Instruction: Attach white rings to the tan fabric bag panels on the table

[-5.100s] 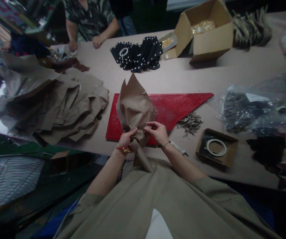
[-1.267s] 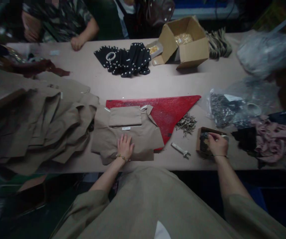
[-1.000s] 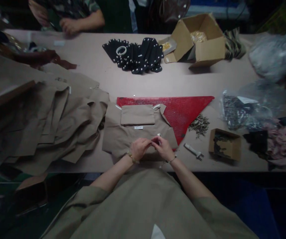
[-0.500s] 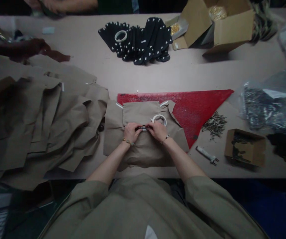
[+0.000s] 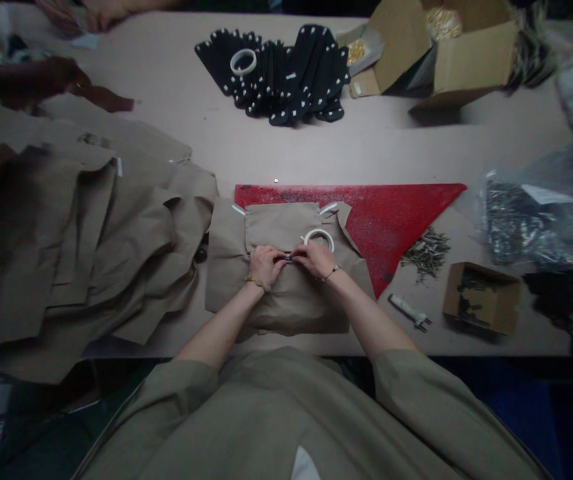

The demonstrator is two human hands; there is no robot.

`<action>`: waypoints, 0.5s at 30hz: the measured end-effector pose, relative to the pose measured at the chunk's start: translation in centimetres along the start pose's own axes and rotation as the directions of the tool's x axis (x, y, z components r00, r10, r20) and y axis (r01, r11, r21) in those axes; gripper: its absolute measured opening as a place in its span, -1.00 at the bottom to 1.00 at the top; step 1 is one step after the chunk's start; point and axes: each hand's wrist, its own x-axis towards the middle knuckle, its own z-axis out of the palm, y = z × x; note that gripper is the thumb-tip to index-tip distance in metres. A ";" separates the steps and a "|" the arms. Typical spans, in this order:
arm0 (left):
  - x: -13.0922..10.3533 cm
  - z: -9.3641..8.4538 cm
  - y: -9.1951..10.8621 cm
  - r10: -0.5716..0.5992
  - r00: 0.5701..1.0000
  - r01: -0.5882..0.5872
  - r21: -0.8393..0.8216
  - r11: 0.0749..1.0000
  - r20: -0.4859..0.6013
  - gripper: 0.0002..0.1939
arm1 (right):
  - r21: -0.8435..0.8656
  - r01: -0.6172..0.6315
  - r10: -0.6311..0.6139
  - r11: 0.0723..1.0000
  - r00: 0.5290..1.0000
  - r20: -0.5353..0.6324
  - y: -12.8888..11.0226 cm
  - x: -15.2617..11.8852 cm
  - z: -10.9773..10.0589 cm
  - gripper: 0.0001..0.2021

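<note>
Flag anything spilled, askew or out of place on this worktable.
A loose scatter of small metal pieces lies on the bare table by the red board, outside any container. The cardboard box at the far edge is tipped on its side. Nothing looks damaged.

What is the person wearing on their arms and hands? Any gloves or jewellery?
No gloves: both hands are bare. The left hand has a beaded bracelet at the wrist, with yellowish and dark beads. The right hand has a thinner, darker band at its wrist. Loose olive-khaki sleeves are pushed up near the elbows, leaving the forearms uncovered. No rings are clear enough to tell.
</note>
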 end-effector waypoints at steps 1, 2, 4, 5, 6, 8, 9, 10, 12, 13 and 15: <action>0.1 0.0 0.2 -0.008 1.000 0.008 0.018 1.000 0.004 -0.85 | 0.011 -0.003 0.003 1.000 1.000 -0.001 0.0 0.1 -0.1 -0.77; 0.1 -0.1 0.4 -0.017 1.000 0.017 0.038 0.999 0.009 -0.86 | 0.025 -0.003 0.003 1.000 1.000 -0.006 0.0 0.1 -0.2 -0.78; 0.3 -0.3 0.7 -0.034 0.999 0.032 0.076 0.997 0.022 -0.87 | 0.059 0.011 -0.010 0.998 1.000 -0.013 0.1 0.1 -0.3 -0.78; 0.4 -0.4 0.8 -0.037 0.999 0.034 0.088 0.996 0.032 -0.87 | 0.076 0.022 -0.022 0.997 1.000 -0.012 0.1 0.0 -0.4 -0.78; 0.6 -0.6 0.8 -0.035 0.998 0.031 0.092 0.995 0.044 -0.85 | 0.090 0.035 -0.034 0.995 0.999 -0.008 0.1 0.0 -0.5 -0.77; 0.7 -1.0 0.7 -0.013 0.997 0.008 0.074 0.997 0.074 -0.78 | 0.110 0.052 -0.052 0.993 0.999 0.000 0.2 0.0 -0.6 -0.76; 0.8 -1.1 0.5 0.002 0.996 -0.008 0.061 0.998 0.090 -0.77 | 0.113 0.051 -0.051 0.992 0.999 0.000 0.2 0.0 -0.6 -0.76; 0.8 -1.2 0.3 0.017 0.994 -0.023 0.053 0.998 0.105 -0.78 | 0.113 0.044 -0.044 0.993 0.999 -0.002 0.2 0.1 -0.7 -0.77; 0.9 -1.2 0.0 0.041 0.991 -0.049 0.061 0.997 0.125 -0.81 | 0.109 0.022 -0.022 0.994 1.000 -0.005 0.2 0.2 -0.7 -0.78; 0.9 -1.2 -0.1 0.050 0.990 -0.060 0.076 0.995 0.132 -0.82 | 0.108 0.010 -0.010 0.994 1.000 -0.003 0.1 0.3 -0.7 -0.78; 0.9 -1.2 -0.3 0.061 0.989 -0.077 0.112 0.991 0.137 -0.82 | 0.103 -0.013 0.013 0.995 1.000 0.004 -0.2 0.5 -0.7 -0.79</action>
